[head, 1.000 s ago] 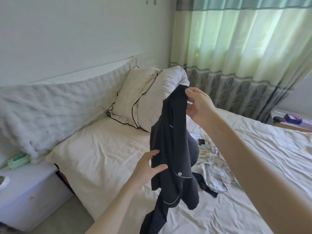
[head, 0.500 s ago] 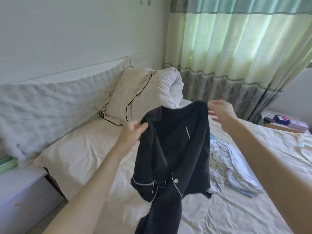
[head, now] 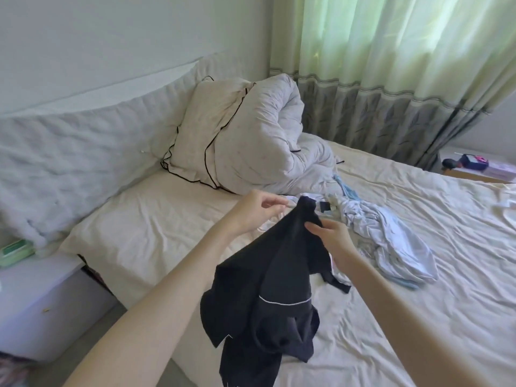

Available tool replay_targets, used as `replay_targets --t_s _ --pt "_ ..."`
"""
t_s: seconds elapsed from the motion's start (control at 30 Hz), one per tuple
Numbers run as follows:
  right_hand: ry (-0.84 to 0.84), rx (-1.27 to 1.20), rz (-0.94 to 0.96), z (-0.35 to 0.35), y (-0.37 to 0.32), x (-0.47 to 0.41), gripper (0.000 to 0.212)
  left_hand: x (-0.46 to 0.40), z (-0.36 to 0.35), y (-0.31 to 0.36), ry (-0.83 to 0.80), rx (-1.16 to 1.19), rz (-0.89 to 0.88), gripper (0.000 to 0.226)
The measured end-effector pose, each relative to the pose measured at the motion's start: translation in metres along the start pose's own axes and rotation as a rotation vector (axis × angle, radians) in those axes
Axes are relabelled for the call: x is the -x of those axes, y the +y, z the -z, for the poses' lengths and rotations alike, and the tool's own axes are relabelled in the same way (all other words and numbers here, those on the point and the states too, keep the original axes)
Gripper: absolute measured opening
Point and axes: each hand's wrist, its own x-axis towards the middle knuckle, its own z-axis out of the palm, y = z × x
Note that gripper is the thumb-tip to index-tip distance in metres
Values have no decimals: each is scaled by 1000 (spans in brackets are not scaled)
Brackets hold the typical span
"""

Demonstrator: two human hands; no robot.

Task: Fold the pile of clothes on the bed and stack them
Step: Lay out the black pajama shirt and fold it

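dark pyjama top (head: pixel 268 297), white piping, held up over the near-left part of the bed (head: pixel 418 317); bunched, long axis running from its top point near the pillow end down toward the near edge, lower half hanging crumpled. right hand (head: pixel 333 241) grips the cloth just below the top point, fingers curled into it. left hand (head: pixel 255 212) sits just left of that point, fingers loosely bent; whether it pinches fabric cannot be told. judgement: next move needs the garment spread flat, so the left hand must find the other shoulder. remaining pale blue clothes (head: pixel 391 241) lie right of the hands, mid-bed. no readable labels or writing.
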Motion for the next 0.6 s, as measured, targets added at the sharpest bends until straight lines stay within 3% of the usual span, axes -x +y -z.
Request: replay_targets --t_s 0.1,0.2,0.27,0.33,0.43,0.6 --pt "214 108 -250 39 51 -17 16 12 -14 -53 -23 -41 140 25" --pt "234 362 -372 53 99 -25 15 31 -35 -118 -67 -50 347 25" --pt "136 534 -349 41 125 -29 35 46 -50 -157 -98 -44 466 24" --pt "-30 703 -285 16 142 -30 41 62 -65 -192 -123 -31 584 25" --pt "-274 873 -136 -31 172 -32 43 83 -93 -241 -100 15 727 29" --pt "-602 1111 277 -120 228 -37 37 107 -158 -323 10 122 952 40"
